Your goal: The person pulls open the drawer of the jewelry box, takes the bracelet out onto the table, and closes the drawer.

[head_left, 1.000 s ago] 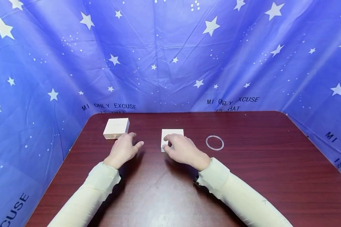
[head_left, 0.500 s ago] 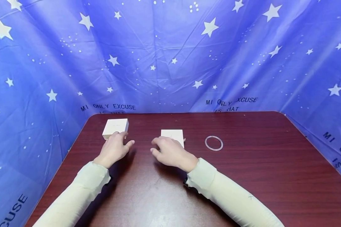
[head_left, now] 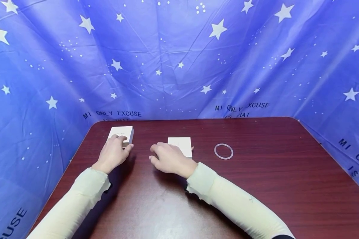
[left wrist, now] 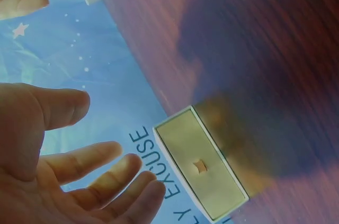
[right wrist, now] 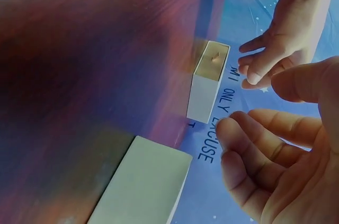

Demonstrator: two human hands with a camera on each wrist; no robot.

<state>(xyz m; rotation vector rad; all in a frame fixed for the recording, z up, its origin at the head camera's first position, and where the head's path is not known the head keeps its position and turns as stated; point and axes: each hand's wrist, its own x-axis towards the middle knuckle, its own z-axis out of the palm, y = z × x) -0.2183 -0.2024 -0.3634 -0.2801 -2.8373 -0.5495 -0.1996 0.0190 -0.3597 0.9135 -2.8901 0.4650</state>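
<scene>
A small white box (head_left: pixel 128 132) lies at the back left of the table. My left hand (head_left: pixel 111 153) hovers at its near side, fingers loosely extended with nothing held; the wrist view shows a gap between fingertips and box. That view also shows the box's yellowish end face with a small tan tab (left wrist: pixel 198 167). My right hand (head_left: pixel 172 160) holds nothing, its fingers loosely bent, in front of a second white box (head_left: pixel 183 146) and hiding part of it. A little tab (head_left: pixel 192 148) sticks out from that box's right side.
A pale ring like a bangle (head_left: pixel 223 144) lies flat, right of the second box. Dark red wood-grain table (head_left: pixel 272 172) stretches beneath everything. Behind and at both sides hangs a blue cloth (head_left: pixel 167 43) with stars and lettering.
Both hands have shifted left. The left hand has come up to the left box, and the right hand has moved away from over the second box. Boxes and ring keep their places.
</scene>
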